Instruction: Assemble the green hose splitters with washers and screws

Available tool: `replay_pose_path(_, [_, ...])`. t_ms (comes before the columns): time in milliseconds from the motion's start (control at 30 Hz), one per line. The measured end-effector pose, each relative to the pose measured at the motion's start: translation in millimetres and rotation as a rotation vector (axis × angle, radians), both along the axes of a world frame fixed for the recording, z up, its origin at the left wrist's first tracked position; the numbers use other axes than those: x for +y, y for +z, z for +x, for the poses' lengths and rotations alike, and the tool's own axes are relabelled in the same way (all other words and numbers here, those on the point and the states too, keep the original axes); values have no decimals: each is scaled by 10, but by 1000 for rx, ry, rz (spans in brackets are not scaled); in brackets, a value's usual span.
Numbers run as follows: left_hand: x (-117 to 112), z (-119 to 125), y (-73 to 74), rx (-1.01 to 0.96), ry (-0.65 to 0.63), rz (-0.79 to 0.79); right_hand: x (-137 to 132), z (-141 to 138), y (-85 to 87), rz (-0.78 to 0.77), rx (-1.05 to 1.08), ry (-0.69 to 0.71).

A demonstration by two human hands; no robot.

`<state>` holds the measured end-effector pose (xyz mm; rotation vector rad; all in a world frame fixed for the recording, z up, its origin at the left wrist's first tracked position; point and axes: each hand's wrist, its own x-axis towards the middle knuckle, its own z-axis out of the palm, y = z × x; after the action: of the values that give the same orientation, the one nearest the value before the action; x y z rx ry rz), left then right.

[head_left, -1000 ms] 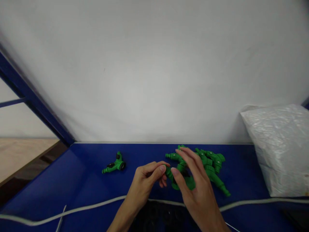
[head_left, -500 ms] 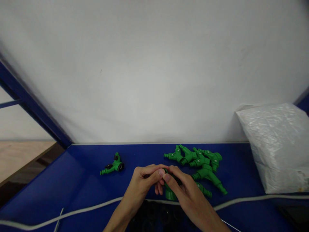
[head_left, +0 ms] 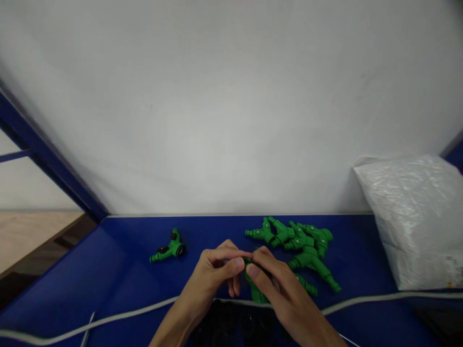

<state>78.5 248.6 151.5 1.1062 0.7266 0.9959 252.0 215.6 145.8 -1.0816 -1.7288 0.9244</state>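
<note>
Ok so the left hand (head_left: 213,272) is pinching the top end of a green plastic fitting (head_left: 256,292) between thumb and fingers, and the right hand (head_left: 282,284) is pressing its thumb and fingertips in at the same end. The fitting is sitting between both hands, low in the view.

My worry: those fingertips are crowding one tiny spot, so a lopsided push could be twisting it loose, probably dropping it among the round black parts (head_left: 248,323) below.

Honestly, the fingers are hiding most of it, so I'm not seeing whether anything small is being pinched in there too. The black parts are sinking into shadow, and a dark flat object (head_left: 439,322) is running off at lower right.
</note>
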Motion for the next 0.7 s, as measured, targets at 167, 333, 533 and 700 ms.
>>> replay_pose_path(167, [-36,37,40,-8,-10,-42,9,14,72,18,7,32])
replay_pose_path(333, [-40,50,-17,-9,-25,-90,-2,29,40,35,-6,65])
replay_pose_path(533, [-53,61,-97,-8,-55,-120,-37,17,19,56,-4,64])
replay_pose_path(700, [-65,88,-79,-15,11,-152,1,-15,116,108,23,77])
